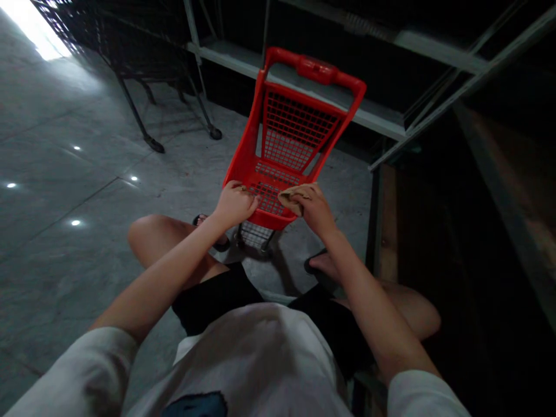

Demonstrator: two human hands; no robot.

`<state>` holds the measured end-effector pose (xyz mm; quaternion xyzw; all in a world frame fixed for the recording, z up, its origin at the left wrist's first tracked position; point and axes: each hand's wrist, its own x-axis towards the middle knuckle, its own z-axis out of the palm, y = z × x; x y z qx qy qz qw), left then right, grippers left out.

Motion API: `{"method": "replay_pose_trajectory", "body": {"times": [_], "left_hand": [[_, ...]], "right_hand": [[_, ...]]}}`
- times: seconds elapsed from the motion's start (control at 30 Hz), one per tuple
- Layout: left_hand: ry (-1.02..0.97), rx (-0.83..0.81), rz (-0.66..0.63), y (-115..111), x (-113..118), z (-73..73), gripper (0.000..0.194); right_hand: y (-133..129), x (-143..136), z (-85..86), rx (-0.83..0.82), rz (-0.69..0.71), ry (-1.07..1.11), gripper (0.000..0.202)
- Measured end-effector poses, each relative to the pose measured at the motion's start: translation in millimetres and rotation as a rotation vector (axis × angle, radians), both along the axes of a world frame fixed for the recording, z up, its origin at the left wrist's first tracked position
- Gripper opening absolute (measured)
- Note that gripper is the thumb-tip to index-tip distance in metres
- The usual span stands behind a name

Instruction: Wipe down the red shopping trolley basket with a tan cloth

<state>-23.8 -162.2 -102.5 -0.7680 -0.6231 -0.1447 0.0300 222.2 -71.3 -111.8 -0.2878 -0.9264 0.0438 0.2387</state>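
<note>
A small red shopping cart (250, 149) with a grid basket and a red push handle stands on the floor between my knees, its handle at the far end. At the basket's near left rim, my left hand (237, 204) is closed with its fingers curled over the edge. My right hand (318, 209) is closed around a crumpled brown cloth (292, 198) at the basket's near right corner. The cloth lies against the rim there. Parts of both near corners are hidden behind my hands.
Behind the cart runs a metal shelf rack (382, 119). Dark wire carts on casters (154, 143) stand at the upper left on the grey floor (99, 255). Wooden boards (388, 226) border the right side, which is very dark.
</note>
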Motion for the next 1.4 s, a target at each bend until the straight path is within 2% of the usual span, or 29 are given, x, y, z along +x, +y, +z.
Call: {"method": "replay_pose_trajectory", "body": {"times": [0.17, 0.27, 0.37, 0.5, 0.6, 0.67, 0.73, 0.8, 0.87, 0.93, 1.03, 1.1, 1.17, 1.23, 1.4], "left_hand": [[-0.187, 0.041, 0.053, -15, 68, -7.3, 0.042], [-0.297, 0.069, 0.002, -22, 86, -17.5, 0.04], [-0.32, 0.067, -0.096, -24, 91, -24.2, 0.037], [-0.329, 0.058, -0.137, -26, 87, -25.6, 0.04], [-0.339, 0.054, -0.183, -23, 66, -24.7, 0.042], [-0.342, 0.028, -0.217, -18, 45, -22.0, 0.045], [-0.33, -0.002, -0.206, -13, 27, -16.6, 0.049], [-0.292, -0.014, -0.148, -11, 21, -9.8, 0.05], [-0.229, 0.001, -0.056, -12, 29, -5.0, 0.045], [-0.175, 0.033, 0.07, -14, 43, -4.5, 0.039], [-0.125, 0.061, 0.219, -13, 56, -9.9, 0.032], [-0.092, 0.058, 0.202, -9, 52, -13.3, 0.027], [-0.065, 0.047, 0.132, -4, 42, -14.5, 0.027], [-0.052, 0.034, 0.055, 1, 33, -14.1, 0.026], [-0.046, 0.072, -0.025, 4, 31, -18.4, 0.025]], "right_hand": [[-58, -9, -5.0, 0.018, -0.027, 0.022, 0.039], [-64, 10, -3.2, 0.019, -0.001, -0.043, 0.039], [-38, 44, 2.5, -0.014, 0.099, -0.128, 0.034], [28, 85, 18.3, -0.081, 0.031, -0.065, 0.035], [75, 100, 28.8, -0.065, -0.003, 0.04, 0.033], [89, 99, 28.2, -0.037, -0.033, 0.084, 0.033], [81, 89, 19.9, -0.025, -0.072, 0.086, 0.036], [55, 70, 6.5, -0.015, -0.118, 0.062, 0.043], [21, 47, -6.7, 0.014, -0.169, 0.051, 0.049], [-12, 25, -14.5, 0.033, -0.146, 0.033, 0.052], [-37, 5, -12.5, 0.051, -0.053, -0.063, 0.056], [-35, 6, -5.2, 0.068, -0.059, -0.116, 0.058], [-22, 20, 3.4, 0.092, -0.109, -0.143, 0.058], [-6, 46, 12.6, 0.131, -0.149, -0.158, 0.057], [20, 142, 41.1, 0.287, -0.256, -0.225, 0.051]]}}
